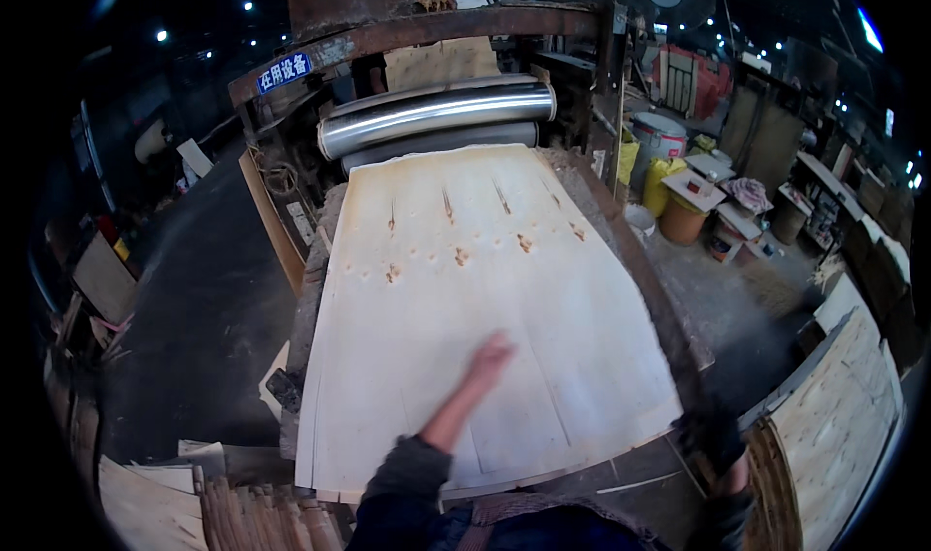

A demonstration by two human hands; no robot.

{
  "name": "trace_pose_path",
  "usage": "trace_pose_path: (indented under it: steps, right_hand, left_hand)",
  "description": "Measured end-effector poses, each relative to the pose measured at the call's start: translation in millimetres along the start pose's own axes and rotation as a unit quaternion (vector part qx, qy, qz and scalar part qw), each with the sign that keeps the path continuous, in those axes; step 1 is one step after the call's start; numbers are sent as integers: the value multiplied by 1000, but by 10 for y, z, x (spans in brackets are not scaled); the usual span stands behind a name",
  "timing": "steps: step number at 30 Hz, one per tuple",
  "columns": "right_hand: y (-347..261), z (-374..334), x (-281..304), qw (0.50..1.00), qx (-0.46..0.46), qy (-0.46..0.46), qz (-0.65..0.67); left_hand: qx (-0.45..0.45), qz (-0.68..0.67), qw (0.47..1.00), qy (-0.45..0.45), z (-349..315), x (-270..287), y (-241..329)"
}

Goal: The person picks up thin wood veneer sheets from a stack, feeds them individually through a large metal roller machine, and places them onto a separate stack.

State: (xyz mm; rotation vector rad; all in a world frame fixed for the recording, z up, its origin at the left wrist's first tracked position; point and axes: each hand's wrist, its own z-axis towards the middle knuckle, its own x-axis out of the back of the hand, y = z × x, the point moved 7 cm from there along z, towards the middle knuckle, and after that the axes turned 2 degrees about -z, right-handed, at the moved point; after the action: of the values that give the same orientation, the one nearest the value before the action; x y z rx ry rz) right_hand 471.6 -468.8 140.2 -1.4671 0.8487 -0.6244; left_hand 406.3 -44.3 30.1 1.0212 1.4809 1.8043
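Observation:
A broad pale wood veneer sheet (485,308) with several brown knots lies on the machine bed. Its far edge meets a pair of rollers, the upper one a shiny metal roller (436,119). My bare left hand (490,352) is over the middle of the veneer, blurred by motion. Whether it touches the sheet does not show, nor how its fingers are set. My right hand (713,439), in a dark glove, is beside the sheet's near right corner. Its fingers are lost in shadow, and I cannot tell whether it grips the edge.
A stack of veneer sheets (834,425) stands close on my right; more veneer pieces (262,517) lie at the lower left. A rusty frame (456,27) spans above the rollers. Buckets, a yellow sack (659,184) and a brown drum (684,223) stand at the right.

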Motion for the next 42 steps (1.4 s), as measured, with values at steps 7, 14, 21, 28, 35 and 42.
trace_pose_path:
  steps: [7, 14, 21, 28, 35, 42]
  right_hand:
    - [140, -717, -775, 998, -54, 0, 26]
    - [110, -249, -1036, 998, 25, -18, -53]
    - [-206, 1330, -1847, 980, 29, -138, 142]
    - [-60, 2412, -2452, 942, -28, -223, 250]
    - [155, 3255, -2439, 955, -8, -195, 223]
    - [-74, 4109, -2616, 951, 11, -208, 229]
  left_hand:
    - [135, -416, 842, -318, -428, -1880, 1113]
    - [-61, -146, 970, -184, -528, -410, 799]
    - [-60, 456, 853, 248, -1214, 1547, -321]
    - [0, 511, 812, 281, -1488, 1706, -695]
    - [49, 528, 803, 271, -1466, 1603, -699]
    - [66, 543, 796, 259, -1464, 1581, -763]
